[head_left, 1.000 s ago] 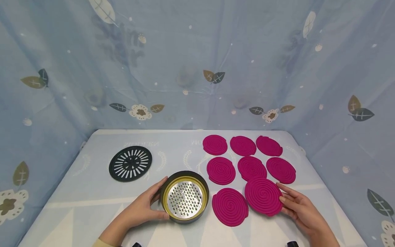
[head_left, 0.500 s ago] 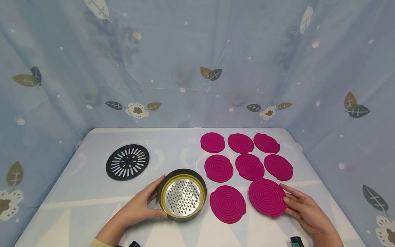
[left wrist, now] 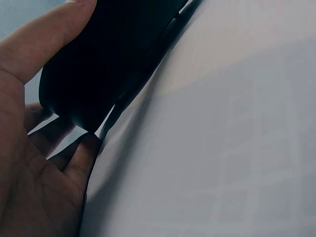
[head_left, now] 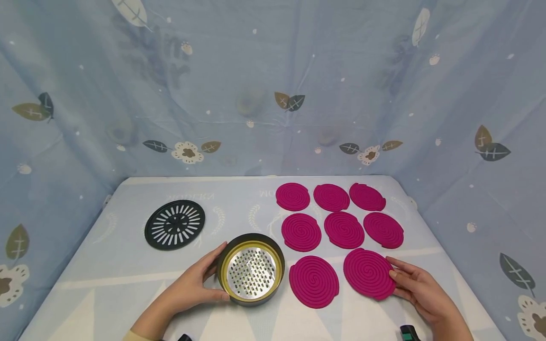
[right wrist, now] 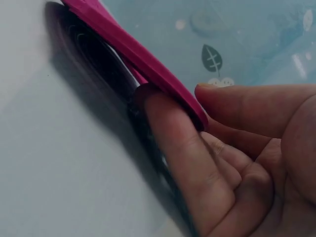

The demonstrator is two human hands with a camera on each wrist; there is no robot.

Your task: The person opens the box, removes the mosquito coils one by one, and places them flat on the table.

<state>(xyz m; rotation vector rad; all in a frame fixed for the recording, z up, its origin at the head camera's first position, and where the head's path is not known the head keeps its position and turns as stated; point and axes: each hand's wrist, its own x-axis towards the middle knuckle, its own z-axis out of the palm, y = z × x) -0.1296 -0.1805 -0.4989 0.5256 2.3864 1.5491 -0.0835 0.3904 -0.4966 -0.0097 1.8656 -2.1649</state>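
In the head view my left hand (head_left: 192, 286) grips the near left side of a round dark container (head_left: 281, 265). A yellow ring and a metal grater plate (head_left: 251, 273) sit inside its rim. The left wrist view shows the thumb against the container's dark wall (left wrist: 113, 59), fingers on its far side. My right hand (head_left: 422, 293) pinches the right edge of a magenta spiral coaster (head_left: 368, 273). In the right wrist view this coaster (right wrist: 143, 57) tilts, its held edge off the table, with a finger beneath and the thumb above. Another magenta coaster (head_left: 314, 282) lies flat between container and held coaster.
Several more magenta coasters lie in two rows behind, among them a middle one (head_left: 344, 230) and a back left one (head_left: 292, 196). A black slotted disc (head_left: 175, 225) lies on the left of the patterned tablecloth (head_left: 128, 303). Blue printed curtains (head_left: 273, 94) enclose the back and sides.
My right hand has shifted the coaster slightly right, away from the flat one beside it, and it no longer overlaps the coaster behind. The left hand keeps its hold. The head view has shifted slightly.
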